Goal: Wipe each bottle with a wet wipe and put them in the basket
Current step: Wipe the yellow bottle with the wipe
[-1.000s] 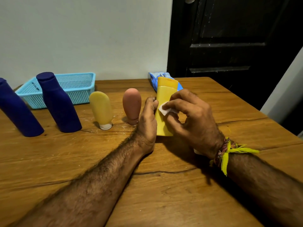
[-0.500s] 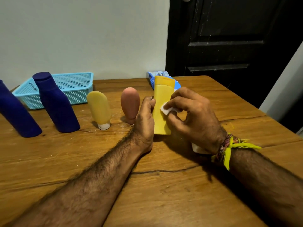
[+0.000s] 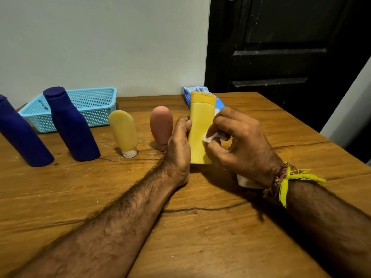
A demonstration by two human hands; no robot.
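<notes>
Writing cannot be read on any bottle, and the print on the blue wet-wipe packet (image 3: 200, 97) behind the grip is too small to make out. Seen from the head camera, the left hand (image 3: 179, 146) curls round the left edge of a tall yellow plastic bottle with a darker yellow cap (image 3: 200, 127), which stands upright on the wooden table (image 3: 200, 227). The right hand (image 3: 244, 144) pinches a small white wet wipe (image 3: 209, 137) against the bottle's right side; a yellow thread band (image 3: 285, 178) circles that wrist, and something white shows under the hand.

Just left of the grip stands a rounded pink tube (image 3: 161, 127), then a pale yellow tube on a clear cap (image 3: 124, 133), then two dark blue bottles (image 3: 70, 125) (image 3: 20, 135). Behind those, well apart from the grip, sits a light blue perforated plastic basket (image 3: 94, 109). A black door (image 3: 281, 47) rises beyond the table's far right.
</notes>
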